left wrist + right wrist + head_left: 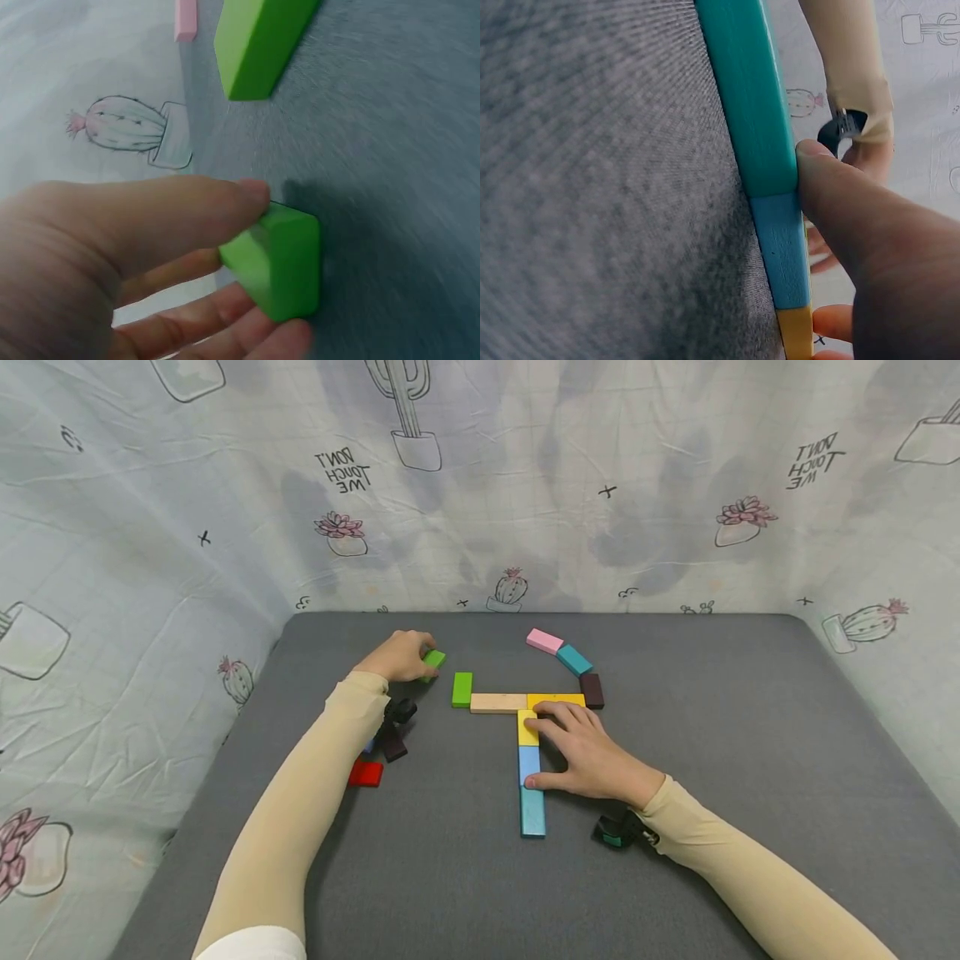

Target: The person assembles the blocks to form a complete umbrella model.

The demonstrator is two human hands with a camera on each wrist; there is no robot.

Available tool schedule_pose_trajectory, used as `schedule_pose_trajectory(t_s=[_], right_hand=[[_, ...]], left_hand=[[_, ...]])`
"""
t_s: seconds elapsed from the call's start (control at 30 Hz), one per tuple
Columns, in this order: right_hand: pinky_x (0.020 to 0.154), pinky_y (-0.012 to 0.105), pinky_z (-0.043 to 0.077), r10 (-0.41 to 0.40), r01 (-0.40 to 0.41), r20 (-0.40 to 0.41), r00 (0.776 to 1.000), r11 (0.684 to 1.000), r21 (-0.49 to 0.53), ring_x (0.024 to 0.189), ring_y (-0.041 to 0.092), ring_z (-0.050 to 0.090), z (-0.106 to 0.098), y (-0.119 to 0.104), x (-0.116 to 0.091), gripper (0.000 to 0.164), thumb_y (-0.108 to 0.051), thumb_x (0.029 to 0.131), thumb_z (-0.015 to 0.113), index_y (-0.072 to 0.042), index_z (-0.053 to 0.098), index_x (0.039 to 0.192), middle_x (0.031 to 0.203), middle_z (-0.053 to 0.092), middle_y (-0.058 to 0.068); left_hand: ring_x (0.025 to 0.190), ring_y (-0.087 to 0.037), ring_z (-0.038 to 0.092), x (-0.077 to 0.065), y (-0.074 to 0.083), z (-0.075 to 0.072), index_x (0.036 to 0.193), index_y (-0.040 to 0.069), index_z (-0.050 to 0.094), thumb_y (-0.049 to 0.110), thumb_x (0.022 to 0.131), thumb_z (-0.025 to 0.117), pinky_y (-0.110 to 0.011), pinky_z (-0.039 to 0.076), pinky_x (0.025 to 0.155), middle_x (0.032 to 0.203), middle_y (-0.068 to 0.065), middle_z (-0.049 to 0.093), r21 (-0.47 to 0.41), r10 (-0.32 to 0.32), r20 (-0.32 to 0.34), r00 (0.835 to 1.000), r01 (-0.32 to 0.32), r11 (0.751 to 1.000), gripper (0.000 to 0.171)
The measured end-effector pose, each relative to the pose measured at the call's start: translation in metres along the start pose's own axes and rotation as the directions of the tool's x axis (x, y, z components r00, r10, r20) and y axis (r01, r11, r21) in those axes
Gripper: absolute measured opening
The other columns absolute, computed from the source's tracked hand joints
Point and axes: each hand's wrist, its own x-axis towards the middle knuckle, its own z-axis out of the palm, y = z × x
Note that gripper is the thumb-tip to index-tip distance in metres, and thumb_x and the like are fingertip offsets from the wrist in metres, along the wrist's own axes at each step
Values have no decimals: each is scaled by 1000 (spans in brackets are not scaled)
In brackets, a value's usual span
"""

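Note:
My left hand (401, 658) pinches a green block (294, 262) between thumb and fingers, left of another green block (462, 690). That second block adjoins a row of a natural wood block (498, 703) and a yellow block (561, 699). Below the row runs a column: a yellow block (528, 739), a light blue block (529, 762) and a teal block (533, 814). Against this column rests my right hand (592, 758), its thumb at the blue-teal joint and fingertips on the yellow part. A dark block (592, 692), a blue-green block (574, 660) and a pink block (544, 641) curve up from the row's right end.
Under the left forearm lie a red block (367, 774), a dark brown block (392, 744) and a partly hidden blue block (368, 747). Beyond the grey table (712, 735) hangs a patterned cloth (600, 527). Each wrist wears a black camera.

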Motion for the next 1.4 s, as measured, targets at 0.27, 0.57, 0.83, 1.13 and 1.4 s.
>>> schedule_pose_trajectory(t_s=[0.27, 0.57, 0.83, 1.13, 1.4], right_hand=[[115, 65, 26, -20, 20, -11, 1000, 1000, -2, 145, 37, 36, 2, 0, 0, 85, -60, 87, 78, -10, 52, 150, 156, 41, 16], [116, 65, 25, -11, 11, 0, 1000, 1000, 1, 146, 37, 35, 1, -1, 0, 84, -59, 87, 78, -11, 52, 151, 157, 40, 15], [116, 65, 25, -16, 16, -3, 1000, 1000, -3, 147, 37, 35, 1, 1, 0, 85, -61, 87, 77, -11, 52, 151, 158, 40, 15], [115, 65, 27, -19, 19, -13, 1000, 1000, -10, 147, 39, 36, 1, 1, 0, 85, -59, 86, 79, -11, 53, 150, 157, 41, 16], [116, 65, 27, -12, 12, -12, 1000, 1000, -10, 147, 39, 36, 1, 2, -1, 85, -60, 86, 79, -11, 53, 150, 158, 40, 16]], left_hand=[[117, -33, 63, 27, 22, 6, 147, 7, 58, 27, 98, 73, -50, 52, 100, 130, -19, 65, 12, 31, 2, 1000, -31, 999, 55], [111, -29, 62, 38, 39, 12, 148, 11, 58, 29, 97, 75, -47, 52, 97, 123, -15, 67, 8, 48, -13, 999, -48, 999, 56], [109, -28, 62, 38, 48, 14, 150, 11, 55, 29, 96, 77, -44, 53, 96, 126, -16, 65, -32, 63, 9, 998, -63, 998, 61], [110, -28, 62, 35, 55, 13, 150, 9, 54, 25, 94, 78, -44, 53, 97, 128, -17, 65, -14, 79, 24, 997, -79, 997, 63], [108, -28, 62, 34, 59, 13, 153, 9, 51, 25, 94, 78, -43, 53, 96, 131, -17, 64, -18, 72, 34, 997, -72, 997, 67]])
